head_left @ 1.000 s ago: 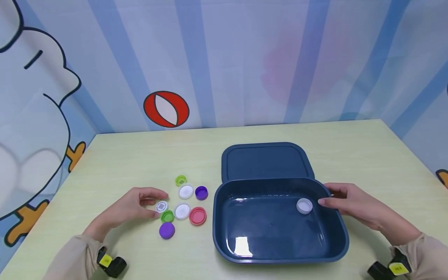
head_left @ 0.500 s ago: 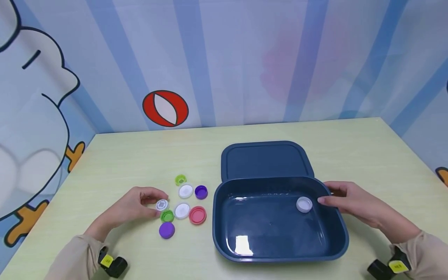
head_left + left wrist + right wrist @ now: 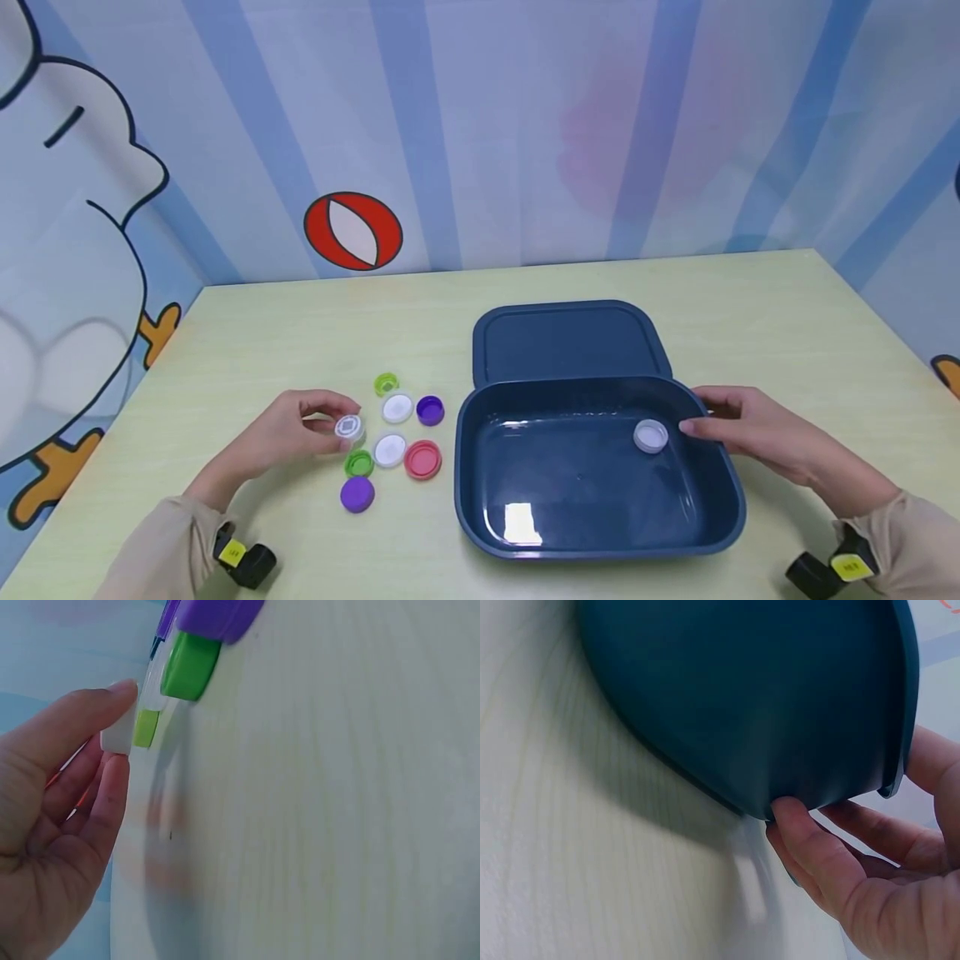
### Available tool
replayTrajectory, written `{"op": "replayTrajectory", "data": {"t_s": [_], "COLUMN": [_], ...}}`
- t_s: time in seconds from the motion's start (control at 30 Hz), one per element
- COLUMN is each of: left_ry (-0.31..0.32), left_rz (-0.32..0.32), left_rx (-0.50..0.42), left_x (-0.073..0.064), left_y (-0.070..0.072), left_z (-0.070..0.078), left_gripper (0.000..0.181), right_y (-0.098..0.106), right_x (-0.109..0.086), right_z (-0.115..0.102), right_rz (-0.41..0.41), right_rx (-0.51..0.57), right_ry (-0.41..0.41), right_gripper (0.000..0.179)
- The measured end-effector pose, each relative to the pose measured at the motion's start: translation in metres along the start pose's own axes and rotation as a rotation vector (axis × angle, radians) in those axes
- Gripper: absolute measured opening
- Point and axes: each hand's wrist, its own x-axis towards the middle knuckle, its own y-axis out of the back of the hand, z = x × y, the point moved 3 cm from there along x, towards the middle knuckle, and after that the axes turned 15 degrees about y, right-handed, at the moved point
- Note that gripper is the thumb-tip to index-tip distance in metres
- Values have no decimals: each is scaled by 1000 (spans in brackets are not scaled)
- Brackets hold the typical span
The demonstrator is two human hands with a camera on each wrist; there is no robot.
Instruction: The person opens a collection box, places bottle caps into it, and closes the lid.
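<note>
My left hand [image 3: 296,433] pinches a white bottle cap [image 3: 348,427] between thumb and fingers, raised a little off the table. The left wrist view shows this white cap [image 3: 116,737] from the side, with a gap under the hand. Just below it in the head view lie a green cap [image 3: 358,463] and a purple cap [image 3: 357,494]. On the right, my right hand [image 3: 772,442] grips the right rim of a dark blue plastic box [image 3: 570,475], thumb over the edge and fingers against the outer wall. One white cap [image 3: 651,436] lies inside the box.
Between left hand and box lie two white caps [image 3: 389,451], a dark purple cap [image 3: 430,410], a red cap [image 3: 423,460] and a light green cap [image 3: 386,383]. A matching blue lid [image 3: 573,342] lies behind the box. A patterned backdrop rises at the table's [image 3: 337,325] far edge.
My left hand has lifted the white cap slightly off the table, away from the green cap. The right hand and the box have stayed in place.
</note>
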Motion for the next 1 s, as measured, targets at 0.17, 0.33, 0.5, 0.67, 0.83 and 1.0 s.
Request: {"op": "replayTrajectory", "data": {"t_s": [0.17, 0.33, 0.5, 0.67, 0.83, 1.0], "left_ry": [-17, -42, -82, -116, -160, -169], "left_rz": [-14, -28, -40, -48, -72, -90], "left_rx": [1, 2, 30, 53, 47, 63], "left_x": [-1, -3, -5, -5, -7, -8], "left_y": [-2, -5, -8, -10, -12, -17], "left_z": [6, 14, 23, 32, 42, 50], "left_gripper": [45, 42, 33, 30, 31, 32], "right_y": [0, 0, 0, 0, 1, 2], "right_x": [1, 1, 1, 1, 0, 0], "right_z": [0, 1, 2, 2, 0, 0], "right_rz": [3, 0, 6, -3, 4, 0], "right_rx": [0, 6, 12, 13, -13, -13], "right_ry": [-4, -2, -6, 1, -12, -12], "right_gripper": [57, 58, 56, 54, 53, 53]}}
